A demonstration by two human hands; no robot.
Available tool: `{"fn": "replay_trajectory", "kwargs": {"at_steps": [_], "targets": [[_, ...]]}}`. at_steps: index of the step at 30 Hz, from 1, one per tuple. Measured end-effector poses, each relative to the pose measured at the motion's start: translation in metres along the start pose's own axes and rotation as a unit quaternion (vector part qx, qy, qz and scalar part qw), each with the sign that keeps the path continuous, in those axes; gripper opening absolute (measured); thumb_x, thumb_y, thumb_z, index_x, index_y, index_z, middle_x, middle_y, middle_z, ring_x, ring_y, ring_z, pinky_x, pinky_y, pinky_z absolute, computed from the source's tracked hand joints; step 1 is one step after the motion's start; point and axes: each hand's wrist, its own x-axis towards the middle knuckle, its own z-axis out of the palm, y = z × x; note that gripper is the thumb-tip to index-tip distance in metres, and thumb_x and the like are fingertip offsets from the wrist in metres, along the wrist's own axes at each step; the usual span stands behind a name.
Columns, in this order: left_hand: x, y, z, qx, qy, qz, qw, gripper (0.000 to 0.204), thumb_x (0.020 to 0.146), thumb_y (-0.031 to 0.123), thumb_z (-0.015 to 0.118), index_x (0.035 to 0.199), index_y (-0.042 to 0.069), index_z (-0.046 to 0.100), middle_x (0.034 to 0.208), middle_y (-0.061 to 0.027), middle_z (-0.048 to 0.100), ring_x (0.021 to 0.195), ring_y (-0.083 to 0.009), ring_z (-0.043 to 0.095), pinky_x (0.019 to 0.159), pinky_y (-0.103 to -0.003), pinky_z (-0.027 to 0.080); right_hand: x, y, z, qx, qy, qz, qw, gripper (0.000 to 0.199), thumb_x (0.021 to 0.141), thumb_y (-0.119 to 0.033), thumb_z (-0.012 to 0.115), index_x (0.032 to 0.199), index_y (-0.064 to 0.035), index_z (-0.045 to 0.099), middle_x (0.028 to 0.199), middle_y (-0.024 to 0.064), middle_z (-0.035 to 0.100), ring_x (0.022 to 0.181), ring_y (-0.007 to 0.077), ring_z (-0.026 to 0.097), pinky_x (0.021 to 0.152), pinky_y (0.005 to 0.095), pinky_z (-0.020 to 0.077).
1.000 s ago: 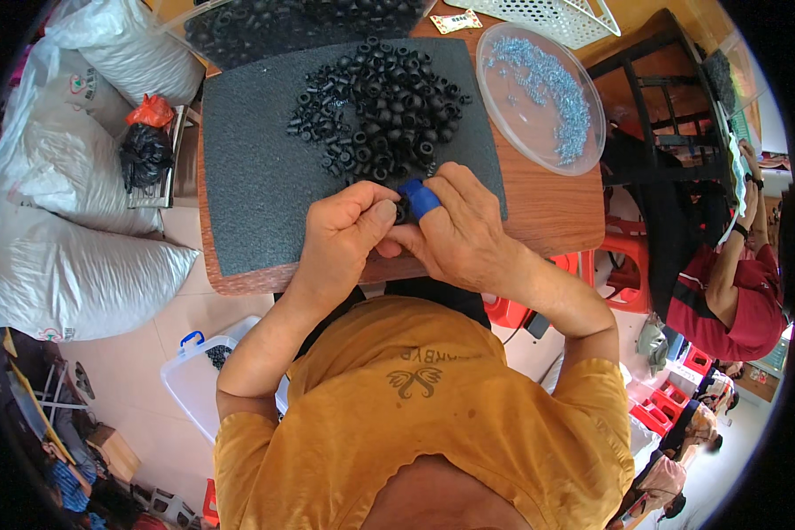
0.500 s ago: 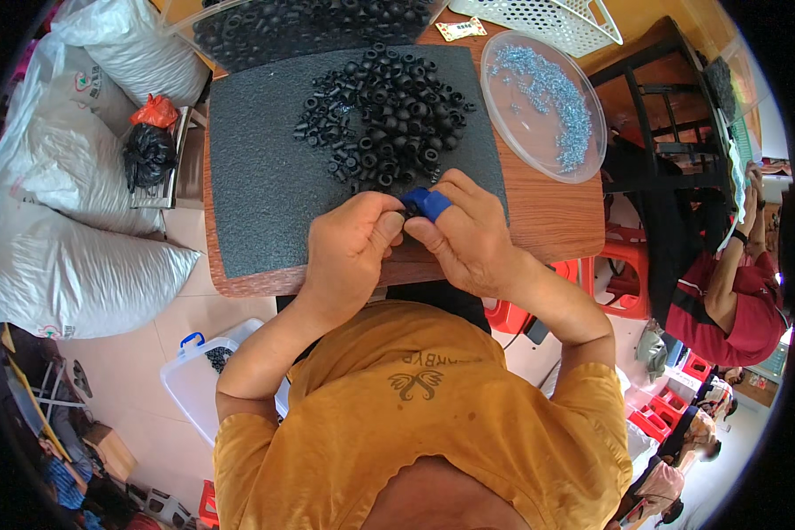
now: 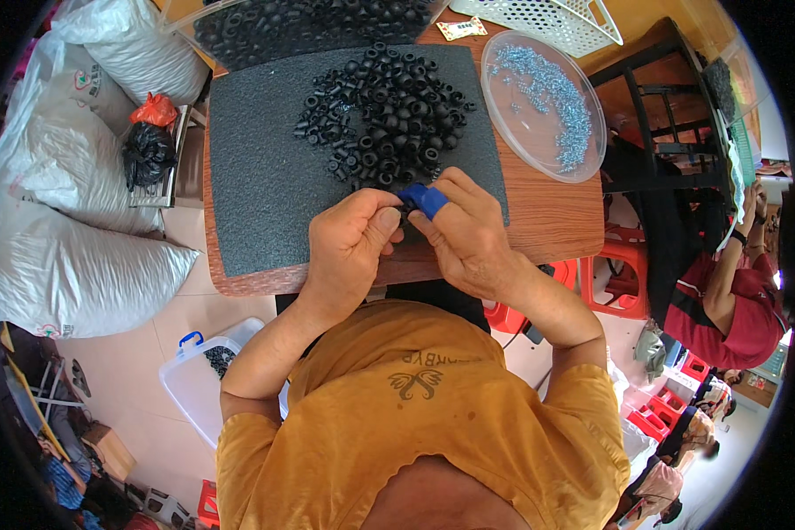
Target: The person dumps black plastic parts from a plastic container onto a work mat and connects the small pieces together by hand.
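Note:
Both hands meet above the near edge of a dark grey mat [image 3: 261,168], their fingertips pinched together. My left hand [image 3: 349,243] closes thumb and forefinger on a small black part [image 3: 405,208], mostly hidden by the fingers. From the other side my right hand [image 3: 473,234] grips the same spot; a blue covering [image 3: 431,201] wraps its forefinger. Just beyond the fingers lies a heap of small black plastic parts [image 3: 406,119], some round and hollow, others narrow and stubby.
A round clear lid [image 3: 521,141] holds small bluish metal pieces [image 3: 570,115] on the right of the wooden table [image 3: 556,212]. At the back stand a clear bin [image 3: 318,31] of black parts and a white basket [image 3: 539,19]. Below left sits a white tub [image 3: 190,384].
My right thumb and fingers have shifted slightly at the pinch, and the blue-covered forefinger has tilted a little. My left hand stays nearly in place.

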Motion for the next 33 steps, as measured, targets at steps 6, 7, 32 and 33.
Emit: {"fn": "replay_trajectory", "kwargs": {"at_steps": [6,7,32,33], "targets": [[0.0,-0.003,-0.001,-0.042,-0.007,-0.021,0.999,0.012,0.091,0.007,0.055,0.093,-0.003,0.061,0.073,-0.0064,0.062,0.064,-0.009,0.059,0.053,-0.022,0.047,0.002,0.0,-0.001,0.034,0.012,-0.002,0.999,0.019,0.065,0.011,0.064,0.071,0.0007,0.049,0.066,0.0127,0.047,0.059,0.0309,0.045,0.049,0.0393,0.0365],[0.0,-0.003,-0.001,-0.042,-0.007,-0.021,0.999,0.012,0.091,0.007,0.055,0.093,-0.003,0.061,0.073,-0.0064,0.062,0.064,-0.009,0.059,0.053,-0.022,0.047,0.002,0.001,0.0,0.039,0.015,-0.006,0.999,0.018,0.067,0.01,0.063,0.07,0.0007,0.048,0.066,0.0126,0.047,0.059,0.0309,0.045,0.049,0.0391,0.0363],[-0.001,-0.009,0.006,-0.077,0.026,0.03,0.996,0.015,0.092,0.008,0.055,0.099,-0.003,0.061,0.084,-0.006,0.062,0.071,-0.01,0.06,0.062,-0.022,0.049,0.008,-0.012,-0.001,0.109,0.072,0.209,0.969,0.009,0.074,-0.005,0.07,0.082,-0.0015,0.067,0.073,0.0081,0.062,0.069,0.0222,0.055,0.06,0.0326,0.0429],[-0.001,-0.009,0.006,-0.087,0.031,0.029,0.995,0.016,0.093,0.009,0.055,0.1,-0.003,0.061,0.084,-0.0059,0.062,0.071,-0.01,0.06,0.063,-0.022,0.049,0.008,-0.012,-0.001,0.109,0.071,0.208,0.97,0.009,0.074,-0.005,0.07,0.082,-0.0015,0.067,0.073,0.0081,0.062,0.069,0.0222,0.055,0.06,0.0326,0.0429]]}}
